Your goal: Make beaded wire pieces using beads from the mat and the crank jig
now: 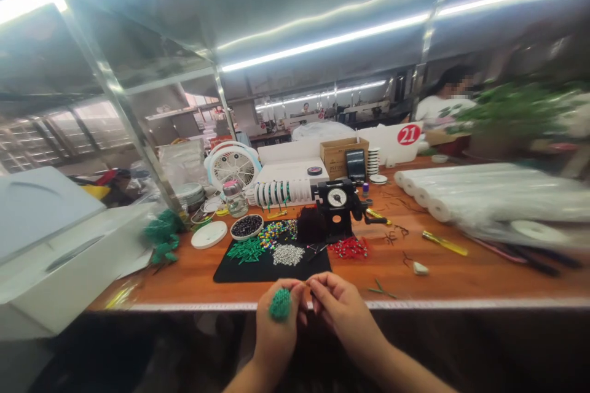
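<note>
Apparently, the left hand point(275, 325) and right hand point(342, 308) pinched something tiny point(306, 284) at the table's point(184, 285) near edge.
It seemed light, easily dropped, best gripped by its ends.

White fan point(233, 167) nr the far edge of the desk point(175, 285), w/ a glass jar point(236, 204) w/ a pink lid in front. Brown box point(332, 156) is also nr the far edge. Red "21" sign point(409, 134) is to its R. Big white rolls point(479, 187) in clear wrap lie at the R end, w/ a blurry green plant point(511, 112) behind. Person point(445, 98) in a white top is past the far edge. Long bright lights point(322, 43) up top.
</note>
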Demonstrator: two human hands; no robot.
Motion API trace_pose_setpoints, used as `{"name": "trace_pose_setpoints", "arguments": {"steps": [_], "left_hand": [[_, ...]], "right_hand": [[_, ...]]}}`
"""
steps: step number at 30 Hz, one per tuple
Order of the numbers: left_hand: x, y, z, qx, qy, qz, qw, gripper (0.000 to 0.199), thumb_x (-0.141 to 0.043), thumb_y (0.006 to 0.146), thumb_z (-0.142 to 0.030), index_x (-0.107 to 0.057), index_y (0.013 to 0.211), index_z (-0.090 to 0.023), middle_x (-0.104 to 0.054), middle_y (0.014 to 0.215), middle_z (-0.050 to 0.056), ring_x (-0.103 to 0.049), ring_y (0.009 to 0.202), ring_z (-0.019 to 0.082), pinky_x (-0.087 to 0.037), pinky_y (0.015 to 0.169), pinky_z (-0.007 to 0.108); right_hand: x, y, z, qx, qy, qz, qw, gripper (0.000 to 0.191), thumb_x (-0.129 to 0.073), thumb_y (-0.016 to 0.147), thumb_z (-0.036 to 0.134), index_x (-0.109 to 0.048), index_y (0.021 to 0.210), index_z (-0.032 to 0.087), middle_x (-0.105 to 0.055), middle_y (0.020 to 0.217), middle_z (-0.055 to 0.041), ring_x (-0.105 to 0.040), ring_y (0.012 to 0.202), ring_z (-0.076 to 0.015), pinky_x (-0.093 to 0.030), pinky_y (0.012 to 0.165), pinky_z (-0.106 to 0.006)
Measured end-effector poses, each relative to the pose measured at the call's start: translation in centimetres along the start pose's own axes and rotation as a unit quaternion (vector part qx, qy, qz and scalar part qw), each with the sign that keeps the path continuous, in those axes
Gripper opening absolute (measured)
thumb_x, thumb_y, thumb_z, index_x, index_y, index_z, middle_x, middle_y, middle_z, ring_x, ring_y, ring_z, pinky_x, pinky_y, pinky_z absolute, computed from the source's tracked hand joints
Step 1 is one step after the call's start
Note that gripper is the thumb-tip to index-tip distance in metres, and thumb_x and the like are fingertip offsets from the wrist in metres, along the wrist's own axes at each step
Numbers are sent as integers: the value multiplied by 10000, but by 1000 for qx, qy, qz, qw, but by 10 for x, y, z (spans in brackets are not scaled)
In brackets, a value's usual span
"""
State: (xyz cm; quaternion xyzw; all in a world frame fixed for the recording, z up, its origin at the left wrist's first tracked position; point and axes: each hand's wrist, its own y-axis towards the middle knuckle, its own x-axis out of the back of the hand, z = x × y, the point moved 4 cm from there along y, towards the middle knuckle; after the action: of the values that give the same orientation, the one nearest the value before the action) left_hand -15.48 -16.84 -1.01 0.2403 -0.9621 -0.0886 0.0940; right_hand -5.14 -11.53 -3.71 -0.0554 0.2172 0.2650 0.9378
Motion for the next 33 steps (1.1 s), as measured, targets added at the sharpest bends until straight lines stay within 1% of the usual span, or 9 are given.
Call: {"name": "trace_pose_setpoints", "arguments": {"steps": [2, 5, 10, 13, 16, 19, 23, 28, 33], "left_hand": [[0, 4, 5, 62, -53, 22, 996, 251, -607, 785, -398, -583, 710, -159, -528, 493, -36, -453, 400, 71, -355, 395, 166], [-4, 7, 11, 149, -149, 71, 975, 268, -640, 751, -407, -559, 710, -154, -489, 453, -55, -367, 332, 48, -276, 333, 156], [-4, 10, 16, 216, -195, 62, 955, 347, -706, 667, -451, -552, 796, -167, -374, 363, -108, -197, 273, 29, -126, 274, 152], [-5, 9, 17, 242, -221, 83, 941, 341, -720, 657, -430, -531, 764, -168, -288, 340, -127, -140, 290, 24, -82, 288, 155], [-6, 6, 14, 249, -253, 98, 930, 338, -742, 639, -384, -498, 717, -163, -216, 385, -138, -113, 340, 17, -80, 320, 148], [-8, 0, 10, 251, -263, 115, 925, 328, -753, 611, -304, -489, 737, -157, -272, 472, -113, -201, 388, 22, -141, 356, 138], [-15, -9, 8, 254, -258, 170, 916, 309, -721, 636, -308, -459, 716, -165, -332, 522, -86, -279, 419, 40, -235, 376, 154], [-20, -13, 5, 212, -165, 213, 939, 298, -616, 762, -431, -467, 747, -174, -417, 521, -58, -346, 391, 67, -282, 354, 185], [-18, -15, 6, 181, -144, 202, 952, 306, -569, 791, -457, -444, 723, -186, -428, 483, -61, -389, 377, 84, -355, 384, 205]], "right_hand": [[3, 0, 1, -19, -30, 15, 999, 422, -622, 713, 558, -562, 716, 141, -453, 481, 64, -334, 361, -39, -241, 347, -177], [5, -2, 3, -56, -28, 67, 996, 414, -611, 719, 561, -548, 687, 153, -439, 454, 74, -274, 313, -28, -181, 304, -179], [8, -2, 6, -91, -17, 77, 993, 354, -711, 642, 464, -541, 690, 157, -374, 406, 104, -244, 320, -20, -129, 322, -176], [6, -4, 4, -118, -1, 89, 989, 327, -720, 625, 420, -531, 675, 157, -382, 418, 100, -239, 332, -17, -111, 331, -177], [7, -4, 5, -115, 34, 88, 989, 322, -707, 640, 407, -496, 645, 164, -405, 440, 93, -213, 338, -12, -94, 340, -179], [13, -2, 11, -60, 63, 39, 995, 339, -697, 669, 426, -481, 647, 166, -361, 439, 107, -189, 357, -15, -101, 360, -183], [15, -1, 19, 3, -53, -10, 999, 336, -712, 663, 440, -575, 657, 134, -482, 503, 52, -364, 440, -52, -261, 422, -186], [7, -6, 21, -6, -113, -4, 994, 327, -698, 667, 454, -604, 663, 141, -560, 536, 15, -502, 512, -116, -365, 498, -223], [8, -8, 21, 11, -122, -6, 992, 333, -679, 683, 467, -611, 666, 141, -598, 562, -9, -534, 527, -136, -392, 521, -242]]}}
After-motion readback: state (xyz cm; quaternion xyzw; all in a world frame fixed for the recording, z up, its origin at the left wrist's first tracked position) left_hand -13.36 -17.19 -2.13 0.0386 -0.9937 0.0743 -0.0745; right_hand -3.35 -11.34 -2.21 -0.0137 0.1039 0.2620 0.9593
